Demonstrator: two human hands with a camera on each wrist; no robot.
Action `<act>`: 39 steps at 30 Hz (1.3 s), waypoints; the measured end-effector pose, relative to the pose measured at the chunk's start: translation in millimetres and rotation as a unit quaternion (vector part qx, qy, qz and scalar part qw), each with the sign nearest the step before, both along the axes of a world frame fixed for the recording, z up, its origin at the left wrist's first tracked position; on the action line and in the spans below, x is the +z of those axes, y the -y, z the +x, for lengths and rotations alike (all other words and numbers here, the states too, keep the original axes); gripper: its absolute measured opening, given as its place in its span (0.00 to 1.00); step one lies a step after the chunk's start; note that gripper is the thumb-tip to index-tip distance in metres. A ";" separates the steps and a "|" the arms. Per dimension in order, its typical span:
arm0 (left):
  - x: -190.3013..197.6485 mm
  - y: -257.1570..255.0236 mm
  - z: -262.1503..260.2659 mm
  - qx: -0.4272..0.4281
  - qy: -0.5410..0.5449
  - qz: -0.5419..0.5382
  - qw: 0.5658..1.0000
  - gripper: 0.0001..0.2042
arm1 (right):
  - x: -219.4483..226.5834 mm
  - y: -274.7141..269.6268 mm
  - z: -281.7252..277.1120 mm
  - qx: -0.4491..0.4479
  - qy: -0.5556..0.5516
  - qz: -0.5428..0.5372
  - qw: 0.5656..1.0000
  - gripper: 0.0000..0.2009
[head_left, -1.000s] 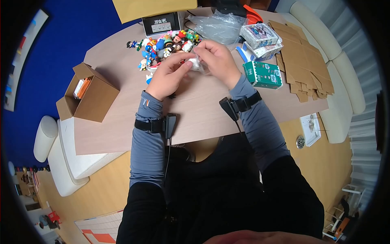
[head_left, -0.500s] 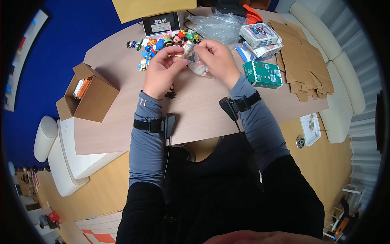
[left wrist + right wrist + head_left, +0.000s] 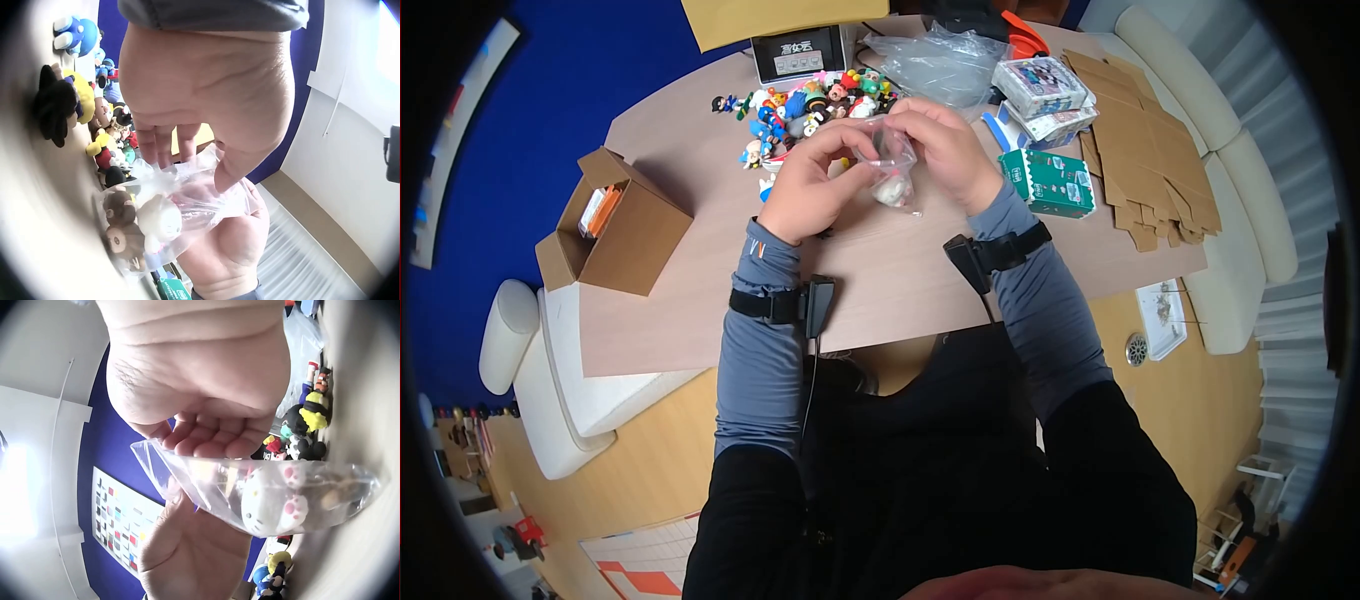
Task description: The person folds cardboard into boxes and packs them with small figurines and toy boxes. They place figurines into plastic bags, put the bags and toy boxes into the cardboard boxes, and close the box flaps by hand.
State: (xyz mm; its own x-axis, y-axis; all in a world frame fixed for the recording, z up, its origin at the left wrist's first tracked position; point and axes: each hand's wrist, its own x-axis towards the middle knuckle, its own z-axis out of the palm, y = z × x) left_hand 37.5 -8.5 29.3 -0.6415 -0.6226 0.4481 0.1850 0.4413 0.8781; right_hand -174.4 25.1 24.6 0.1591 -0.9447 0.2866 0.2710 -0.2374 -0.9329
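Between my two hands hangs a clear plastic bag (image 3: 907, 160) with small figurines inside. In the right wrist view a white cat figurine (image 3: 255, 509) shows through the film, and in the left wrist view a brown figurine (image 3: 122, 228) lies beside it. My left hand (image 3: 815, 182) pinches the bag's mouth from the left with thumb and fingers. On the other side my right hand (image 3: 952, 158) holds the upper edge between thumb and fingers. The bag's mouth stands spread at the top, and the figurines sit low in it.
Behind the hands lies a pile of colourful figurines (image 3: 810, 105). A crumpled plastic sheet (image 3: 940, 65), stacked boxes (image 3: 1040, 90), a green box (image 3: 1050, 185) and flattened cardboard (image 3: 1145, 150) are to the right. An open cardboard box (image 3: 635, 235) stands at the left.
My left hand drew away from the bag to the left, then came back to its mouth. The bunched bag now hangs spread between both hands, its figurines showing.
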 end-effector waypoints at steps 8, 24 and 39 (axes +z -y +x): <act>-0.2 3.0 0.1 0.123 -0.032 0.123 0.984 0.06 | 12.8 -7.4 4.4 -0.081 -0.018 0.000 0.997 0.12; 3.0 3.8 -2.5 0.188 -0.086 0.140 0.968 0.07 | -9.6 6.4 8.2 -0.167 -0.194 -0.034 0.966 0.14; 1.4 -0.6 -3.4 0.123 -0.044 0.210 0.969 0.09 | -10.0 6.8 15.5 -0.135 -0.159 -0.073 0.975 0.14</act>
